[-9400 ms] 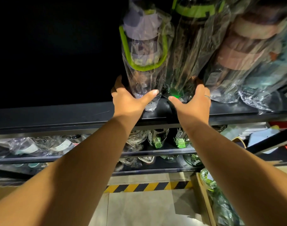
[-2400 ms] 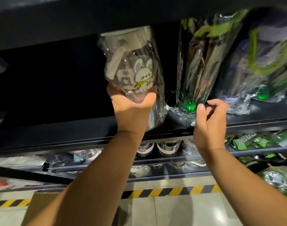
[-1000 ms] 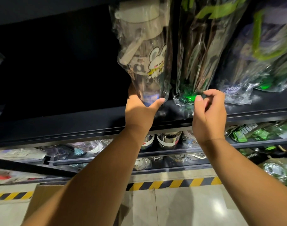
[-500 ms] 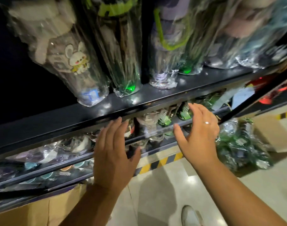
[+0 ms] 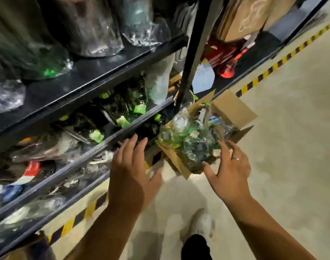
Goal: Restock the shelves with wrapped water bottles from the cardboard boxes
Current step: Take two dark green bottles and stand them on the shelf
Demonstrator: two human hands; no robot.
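One head-worn wide-angle view looks steeply down, close over shelves [image 5: 96, 81] and floor [image 5: 292, 128].

Cardboard box [image 5: 233, 109] sits on the floor [image 5: 292, 147] just ahead of the right hand [image 5: 230, 173], ahead-right of the left hand [image 5: 130, 177]. Box bottles [image 5: 190, 139] are piled in it, the nearest by the right fingertips; contact unclear. Rack is left of and beyond the left hand. Top shelf [image 5: 89, 76] is well ahead-left, with top-shelf bottles [image 5: 96, 34] standing on it. Middle shelf [image 5: 111, 136] is just ahead of the left fingertips, mid-shelf bottles [image 5: 123, 109] on it. Lower shelf [image 5: 47, 188] is left of the left wrist. Upright post [image 5: 196, 53] is beyond the box. Floor tape [image 5: 269, 70] is far ahead-right of the right hand. Shoe [image 5: 201, 224] is behind the hands, between the forearms.
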